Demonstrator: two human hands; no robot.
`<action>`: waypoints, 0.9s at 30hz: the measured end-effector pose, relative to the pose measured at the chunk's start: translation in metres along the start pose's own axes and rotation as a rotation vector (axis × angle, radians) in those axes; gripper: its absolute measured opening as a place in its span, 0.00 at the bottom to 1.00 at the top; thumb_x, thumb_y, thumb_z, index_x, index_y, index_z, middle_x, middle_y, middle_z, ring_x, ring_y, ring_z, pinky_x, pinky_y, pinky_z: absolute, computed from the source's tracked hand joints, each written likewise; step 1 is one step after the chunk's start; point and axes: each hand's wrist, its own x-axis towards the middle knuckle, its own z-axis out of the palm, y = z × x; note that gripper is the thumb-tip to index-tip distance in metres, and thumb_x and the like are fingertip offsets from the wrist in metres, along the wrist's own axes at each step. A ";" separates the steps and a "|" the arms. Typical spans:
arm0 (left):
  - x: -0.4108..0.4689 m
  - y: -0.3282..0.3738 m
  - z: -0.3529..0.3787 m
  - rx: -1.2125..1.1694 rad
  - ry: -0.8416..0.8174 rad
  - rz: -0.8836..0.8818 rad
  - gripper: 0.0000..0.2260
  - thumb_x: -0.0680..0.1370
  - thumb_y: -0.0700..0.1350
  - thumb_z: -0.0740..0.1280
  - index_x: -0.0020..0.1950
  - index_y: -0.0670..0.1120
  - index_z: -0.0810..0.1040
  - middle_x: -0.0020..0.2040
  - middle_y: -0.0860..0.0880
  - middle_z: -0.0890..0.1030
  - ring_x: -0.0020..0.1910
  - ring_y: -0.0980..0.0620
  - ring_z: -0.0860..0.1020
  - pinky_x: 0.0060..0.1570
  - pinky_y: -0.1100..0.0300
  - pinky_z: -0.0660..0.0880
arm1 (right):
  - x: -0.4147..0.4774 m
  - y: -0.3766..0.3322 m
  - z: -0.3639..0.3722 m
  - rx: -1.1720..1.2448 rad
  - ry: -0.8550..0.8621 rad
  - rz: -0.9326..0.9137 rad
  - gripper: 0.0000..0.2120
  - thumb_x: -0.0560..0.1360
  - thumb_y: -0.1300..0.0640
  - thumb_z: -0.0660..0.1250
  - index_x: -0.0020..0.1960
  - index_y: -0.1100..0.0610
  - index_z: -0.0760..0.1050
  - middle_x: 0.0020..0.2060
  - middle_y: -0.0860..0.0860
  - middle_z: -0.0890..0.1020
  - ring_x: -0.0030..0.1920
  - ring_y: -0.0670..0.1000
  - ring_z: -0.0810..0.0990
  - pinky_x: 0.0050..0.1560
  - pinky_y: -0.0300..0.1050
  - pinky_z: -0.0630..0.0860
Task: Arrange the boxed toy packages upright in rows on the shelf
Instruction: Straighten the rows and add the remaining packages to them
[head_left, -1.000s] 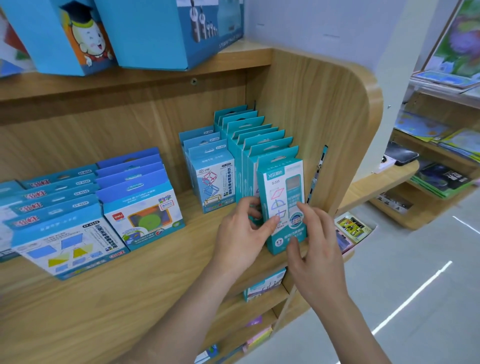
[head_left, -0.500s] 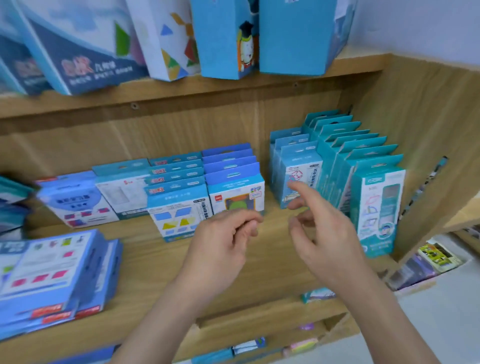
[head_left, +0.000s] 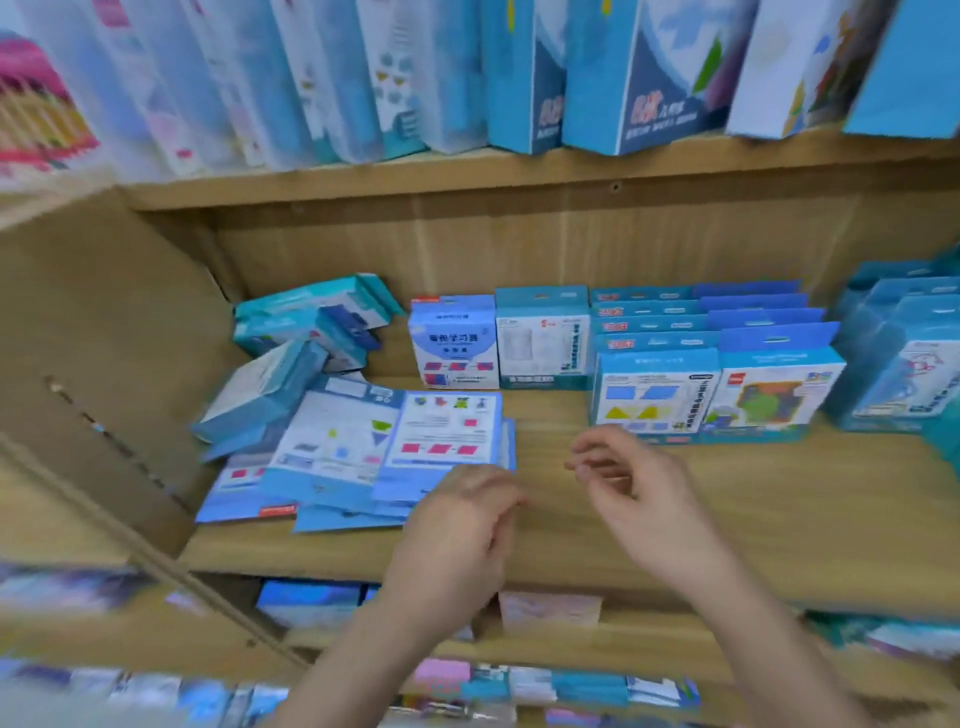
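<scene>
Step in hand: judged from the frame, reaching for the next package to stand up; neither hand has one yet
Left hand (head_left: 457, 530): lower centre of the frame, fingers loosely curled and holding nothing, right at the near right corner of the flat boxes; the blur hides whether it touches them
Right hand (head_left: 644, 499): just right of centre, above the bare shelf (head_left: 727, 499), fingers loosely bent with thumb and forefinger close, nothing between them
Flat boxes (head_left: 395, 447): a loose overlapping pile lying face up, left of centre on the middle board
Toppled boxes (head_left: 306, 332): behind the pile at centre left, tilted and leaning on each other against the side wall
Standing rows (head_left: 701, 374): upright, front to back, from the centre to the right edge; these look finished
Big boxes (head_left: 571, 78): upright along the board above, top of the frame
Doing it well: take the top flat box by its two long edges, one hand each side, so the ones under it do not slide off the front lip
Placing: set it on its short bottom edge, face forward, touching the row beside it, with the hang tab up
Risk: the leaning boxes behind may slide once the pile is thinned, so clear from the front first
</scene>
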 end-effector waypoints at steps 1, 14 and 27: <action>-0.002 -0.006 -0.007 0.021 0.033 -0.002 0.10 0.74 0.43 0.61 0.50 0.51 0.79 0.47 0.54 0.80 0.48 0.52 0.77 0.48 0.58 0.73 | 0.000 -0.003 0.011 0.019 -0.003 0.005 0.18 0.73 0.67 0.67 0.45 0.41 0.73 0.43 0.46 0.83 0.42 0.41 0.81 0.44 0.32 0.75; -0.020 -0.085 -0.032 0.340 0.087 0.080 0.11 0.71 0.41 0.70 0.53 0.46 0.83 0.51 0.50 0.84 0.51 0.49 0.83 0.41 0.55 0.81 | -0.015 -0.013 0.086 0.019 -0.068 0.106 0.26 0.75 0.62 0.66 0.67 0.41 0.68 0.59 0.41 0.78 0.59 0.37 0.74 0.58 0.42 0.75; 0.040 -0.014 -0.112 -1.093 0.323 -0.538 0.08 0.75 0.49 0.67 0.43 0.45 0.81 0.36 0.45 0.83 0.31 0.49 0.78 0.26 0.60 0.71 | -0.006 -0.088 0.018 0.567 0.243 0.020 0.19 0.64 0.46 0.72 0.54 0.42 0.76 0.45 0.46 0.85 0.46 0.48 0.84 0.44 0.45 0.81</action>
